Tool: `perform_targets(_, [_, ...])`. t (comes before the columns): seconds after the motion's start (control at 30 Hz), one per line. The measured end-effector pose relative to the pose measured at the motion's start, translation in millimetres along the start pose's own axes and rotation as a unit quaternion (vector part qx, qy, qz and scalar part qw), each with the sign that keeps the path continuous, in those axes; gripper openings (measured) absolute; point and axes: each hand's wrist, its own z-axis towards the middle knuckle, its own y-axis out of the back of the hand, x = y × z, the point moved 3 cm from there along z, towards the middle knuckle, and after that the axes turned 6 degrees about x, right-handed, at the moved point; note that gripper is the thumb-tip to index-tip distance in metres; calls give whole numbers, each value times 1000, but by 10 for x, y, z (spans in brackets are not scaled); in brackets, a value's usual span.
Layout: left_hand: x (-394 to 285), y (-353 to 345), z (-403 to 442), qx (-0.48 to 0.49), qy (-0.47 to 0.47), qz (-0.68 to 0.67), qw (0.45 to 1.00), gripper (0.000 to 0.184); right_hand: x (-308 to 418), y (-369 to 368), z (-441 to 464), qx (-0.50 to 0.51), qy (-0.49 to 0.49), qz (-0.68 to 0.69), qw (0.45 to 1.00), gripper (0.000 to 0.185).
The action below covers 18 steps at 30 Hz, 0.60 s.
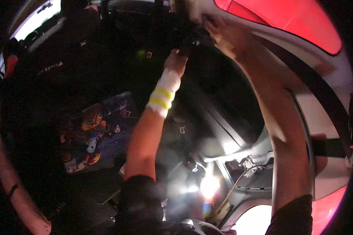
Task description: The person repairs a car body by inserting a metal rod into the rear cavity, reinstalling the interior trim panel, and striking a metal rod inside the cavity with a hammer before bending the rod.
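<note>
The wearer's hands number two, both bare, at upper centre: one left hand (176, 62) and one right hand (223, 37). One white fabric wristband (170, 80) carries two yellow stripes (163, 93). At least one bare arm of another person (12, 172) shows at the left edge. Smooth red surfaces (290, 25) make two, upper right and lower right. Small pale rectangular loops (149, 55) also make two (possibly more in the darkness), plus one glaring white light (210, 186) at lower centre.
</note>
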Motion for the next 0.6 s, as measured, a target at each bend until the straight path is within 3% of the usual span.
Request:
perform_targets(0.07, [190, 68, -474, -126, -146, 53, 980, 48, 90, 231, -77, 99, -56, 0, 993, 51])
perform_targets(0.1, [130, 104, -957, -187, -169, 68, 965, 47, 179, 302, -170, 80, -79, 70, 991, 51])
perform_targets(0.17, [322, 14, -1674, -84, -155, 169, 970, 57, 419, 315, -391, 38, -118, 202, 972, 50])
perform_targets(0.23, [602, -80, -2338, 23, -117, 219, 968, 64, 807, 535, -727, -53, -105, 209, 971, 50])
perform_targets(0.3, [1100, -284, -2891, 98, -71, 227, 966, 67, 1114, 878, -1200, -66, -110, 255, 958, 53])
perform_targets(0.37, [1418, -323, -3190, 117, -55, 269, 955, 67, 1472, 936, -1648, -26, -128, 317, 940, 74])
perform_targets(0.47, [1648, -316, -3389, 139, -56, 321, 935, 64, 1978, 1018, -2433, 171, -237, 498, 816, 73])
perform_targets(0.57, [1858, -307, -3385, 168, -35, 295, 940, 57, 2099, 1339, -3283, 182, -211, 587, 760, 63])
perform_targets(0.6, [1843, -293, -3333, 173, -15, 272, 946, 55, 1988, 1547, -3509, 153, -218, 574, 774, 57])
